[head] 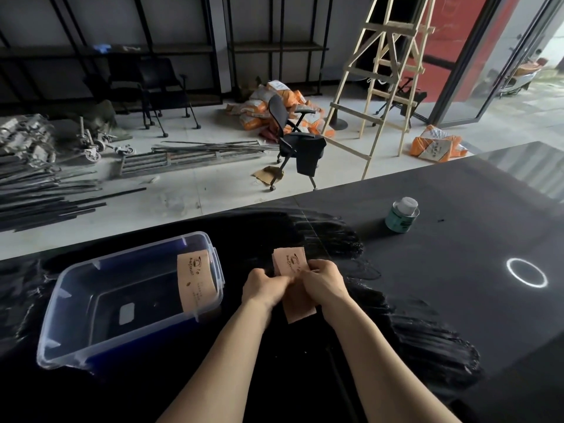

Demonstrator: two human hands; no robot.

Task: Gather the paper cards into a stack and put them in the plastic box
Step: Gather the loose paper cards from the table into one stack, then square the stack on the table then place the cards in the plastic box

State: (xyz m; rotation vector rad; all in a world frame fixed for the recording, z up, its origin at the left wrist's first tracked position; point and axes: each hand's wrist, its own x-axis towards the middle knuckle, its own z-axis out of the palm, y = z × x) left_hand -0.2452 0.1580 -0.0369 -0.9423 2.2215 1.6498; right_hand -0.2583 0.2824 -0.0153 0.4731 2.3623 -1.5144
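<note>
A stack of tan paper cards (290,261) with a printed cup logo lies on the black table, held from both sides. My left hand (264,286) grips its left edge and my right hand (322,280) grips its right edge; the stack's middle is hidden under my fingers, and its near end shows below them. The clear plastic box (76,346) stands open to the left of my hands. One tan card (197,280) leans against the box's right inner wall.
A teal can with a white lid (401,215) stands on the table at the far right. A bright ring of light (526,272) reflects on the tabletop. Beyond the table's far edge are an office chair (297,141), a wooden ladder (387,71) and metal bars on the floor.
</note>
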